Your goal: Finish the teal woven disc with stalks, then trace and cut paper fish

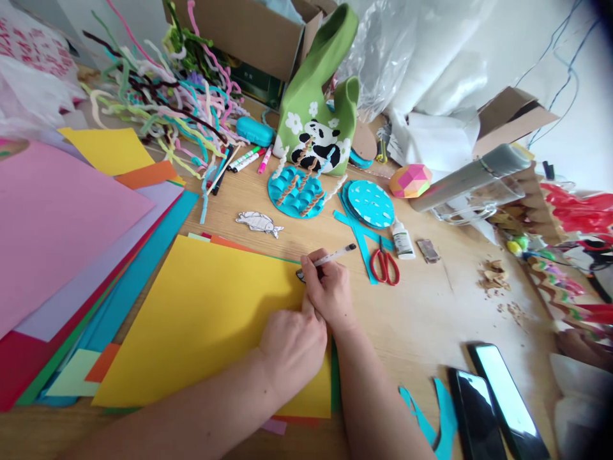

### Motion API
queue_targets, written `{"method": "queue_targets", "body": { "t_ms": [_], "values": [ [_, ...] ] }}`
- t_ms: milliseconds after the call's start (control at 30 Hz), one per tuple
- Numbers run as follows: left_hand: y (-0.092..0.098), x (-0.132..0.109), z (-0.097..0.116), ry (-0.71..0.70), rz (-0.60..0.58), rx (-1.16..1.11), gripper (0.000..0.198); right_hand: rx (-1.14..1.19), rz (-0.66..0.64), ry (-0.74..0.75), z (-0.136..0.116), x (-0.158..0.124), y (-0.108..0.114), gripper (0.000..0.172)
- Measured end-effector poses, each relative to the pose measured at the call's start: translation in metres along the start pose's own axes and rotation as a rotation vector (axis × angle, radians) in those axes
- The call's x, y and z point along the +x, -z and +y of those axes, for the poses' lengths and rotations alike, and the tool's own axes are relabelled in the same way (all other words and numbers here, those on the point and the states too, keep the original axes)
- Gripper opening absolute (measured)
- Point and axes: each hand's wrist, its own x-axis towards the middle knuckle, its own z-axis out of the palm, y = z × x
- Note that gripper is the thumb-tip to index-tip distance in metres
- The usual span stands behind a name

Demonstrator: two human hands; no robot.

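A large yellow paper sheet (205, 319) lies on the wooden table in front of me. My right hand (330, 291) is closed on a white pen (335, 255), its tip at the sheet's far right corner, where a small dark mark shows. My left hand (292, 345) rests on the sheet's right part, fingers curled down on the paper, touching my right hand. A paper fish cut-out (258, 222) lies on the table just beyond the sheet.
Stacked coloured papers (62, 230) fill the left. Pipe cleaners (167, 96), markers (246, 158), a green panda bag (318, 121), blue paper crafts (297, 191), red scissors (384, 265), a glue bottle (403, 237) and two phones (493, 402) surround the sheet.
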Motion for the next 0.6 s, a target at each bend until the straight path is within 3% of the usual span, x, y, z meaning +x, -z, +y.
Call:
{"method": "queue_targets", "body": {
  "t_ms": [600],
  "values": [
    [-0.0021, -0.0003, -0.0006, -0.007, 0.032, -0.019, 0.029, -0.019, 0.001, 0.019, 0.0007, -0.0007, 0.0002, 0.023]
  ]
}}
